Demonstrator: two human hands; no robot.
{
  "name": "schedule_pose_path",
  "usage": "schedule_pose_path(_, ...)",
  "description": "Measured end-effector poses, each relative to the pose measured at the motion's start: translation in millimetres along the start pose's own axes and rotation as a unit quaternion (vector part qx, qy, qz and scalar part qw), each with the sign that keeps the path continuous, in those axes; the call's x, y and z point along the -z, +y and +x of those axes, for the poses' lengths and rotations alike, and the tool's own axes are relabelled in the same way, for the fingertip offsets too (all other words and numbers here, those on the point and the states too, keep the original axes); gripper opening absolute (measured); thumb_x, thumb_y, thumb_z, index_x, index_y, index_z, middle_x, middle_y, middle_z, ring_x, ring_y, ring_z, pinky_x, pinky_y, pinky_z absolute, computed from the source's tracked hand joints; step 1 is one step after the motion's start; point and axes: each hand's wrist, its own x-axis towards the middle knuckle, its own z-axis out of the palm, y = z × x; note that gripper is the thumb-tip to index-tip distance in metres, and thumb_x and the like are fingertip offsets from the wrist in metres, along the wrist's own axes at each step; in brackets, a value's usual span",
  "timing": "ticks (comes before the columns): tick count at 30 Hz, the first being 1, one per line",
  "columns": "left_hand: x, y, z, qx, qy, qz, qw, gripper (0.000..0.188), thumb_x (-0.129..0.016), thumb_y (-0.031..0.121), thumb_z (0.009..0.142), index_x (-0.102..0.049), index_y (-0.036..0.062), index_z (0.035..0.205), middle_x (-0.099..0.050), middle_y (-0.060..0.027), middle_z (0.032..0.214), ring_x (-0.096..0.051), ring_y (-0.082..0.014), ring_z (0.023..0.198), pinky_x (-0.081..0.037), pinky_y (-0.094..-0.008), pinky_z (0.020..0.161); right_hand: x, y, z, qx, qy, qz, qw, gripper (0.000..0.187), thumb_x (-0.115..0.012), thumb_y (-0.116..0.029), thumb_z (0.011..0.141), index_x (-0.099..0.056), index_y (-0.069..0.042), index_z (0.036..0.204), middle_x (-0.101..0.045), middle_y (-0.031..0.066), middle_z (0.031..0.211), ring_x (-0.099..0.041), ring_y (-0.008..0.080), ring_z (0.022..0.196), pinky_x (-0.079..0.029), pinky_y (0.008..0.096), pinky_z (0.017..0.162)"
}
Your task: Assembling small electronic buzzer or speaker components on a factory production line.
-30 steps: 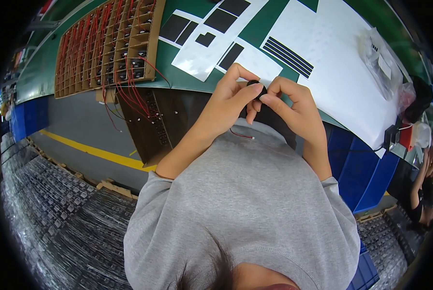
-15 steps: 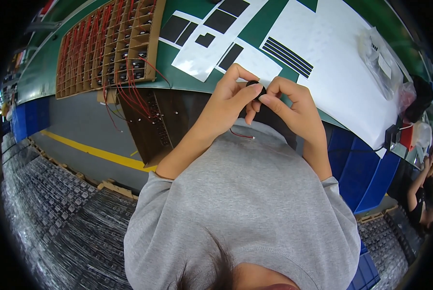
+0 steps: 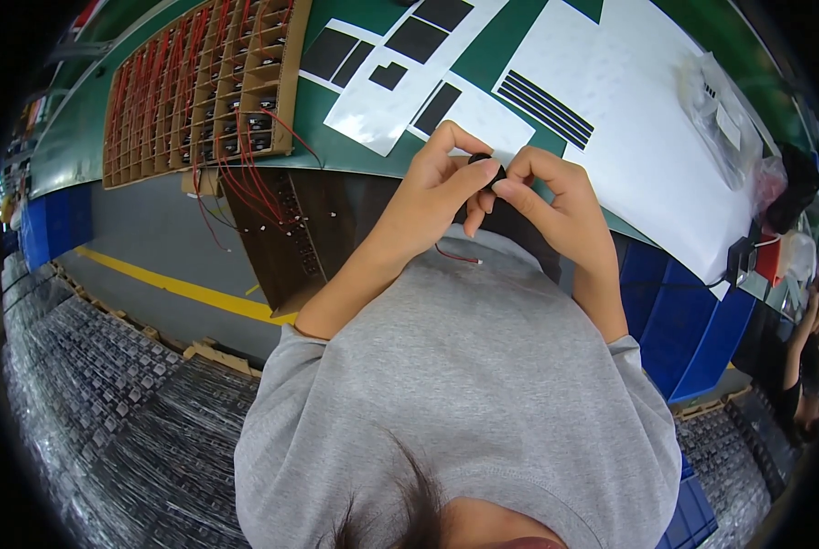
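Observation:
Close in front of my chest, at the table's near edge, both hands meet around a small black part (image 3: 488, 170). My left hand (image 3: 435, 194) pinches it between thumb and index finger. From the other side, my right hand (image 3: 558, 199) has its thumb and fingertips closed on the same part. The fingers cover most of it, so its full shape is hidden. A thin dark red wire (image 3: 453, 255) with a small white plug at its end hangs below my left hand, against the grey shirt; where it joins is hidden.
A divided cardboard box (image 3: 190, 101) of black parts with red wires stands on the green table (image 3: 359, 163), left. White sheets (image 3: 359, 123) with black adhesive pieces lie ahead. Plastic bags (image 3: 725, 123) are at right. Below are a brown box (image 3: 272, 242) and blue bins (image 3: 679, 311). Another person's arm (image 3: 801, 343) shows far right.
My hands and the black part stay almost in place. At the far right, the other person's arm has shifted.

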Motion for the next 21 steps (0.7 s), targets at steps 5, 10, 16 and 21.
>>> schedule_pose_path(5,1.2,0.2,-0.5,-0.001,0.004,0.002,1.0,0.012,-0.045,0.014,0.086,-0.041,0.0048,0.093,-0.051,-0.007,0.064,-0.046,-0.0092,0.046,-0.035,-0.019,0.04,-1.1,-1.2,1.0,-0.005,-0.003,-0.001,1.0,0.017,-0.058,-0.014,0.079,-0.05,-0.001,0.07,-0.05,0.0026,0.064,-0.044,0.0094,0.062,-0.036,0.0224,0.058)
schedule_pose_path(10,1.4,-0.4,-1.2,0.001,0.01,-0.006,1.0,0.012,-0.045,0.014,0.086,-0.041,0.0047,0.093,-0.051,-0.007,0.064,-0.045,-0.0091,0.046,-0.035,-0.0191,0.04,-2.4,-1.4,1.5,0.002,-0.001,0.004,1.0,0.018,-0.058,-0.015,0.079,-0.05,-0.001,0.07,-0.05,0.0025,0.064,-0.044,0.0092,0.061,-0.035,0.0223,0.058)
schedule_pose_path(16,1.6,0.2,-1.6,0.002,0.009,-0.003,1.0,0.013,-0.046,0.014,0.086,-0.041,0.0046,0.093,-0.051,-0.0069,0.064,-0.045,-0.0091,0.046,-0.035,-0.0191,0.041,-2.5,-1.7,1.4,-0.004,-0.002,0.004,1.0,0.019,-0.058,-0.015,0.079,-0.05,-0.001,0.069,-0.05,0.0023,0.063,-0.044,0.0092,0.062,-0.035,0.0223,0.058)
schedule_pose_path(21,2.3,-0.5,-1.4,-0.001,0.005,0.0,1.0,0.013,-0.046,0.014,0.086,-0.041,0.0045,0.093,-0.051,-0.007,0.064,-0.046,-0.0091,0.047,-0.035,-0.019,0.04,-2.9,-2.2,1.4,-0.008,-0.003,0.01,1.0,0.019,-0.058,-0.016,0.079,-0.05,-0.002,0.069,-0.05,0.0025,0.063,-0.044,0.0091,0.062,-0.036,0.0222,0.059)
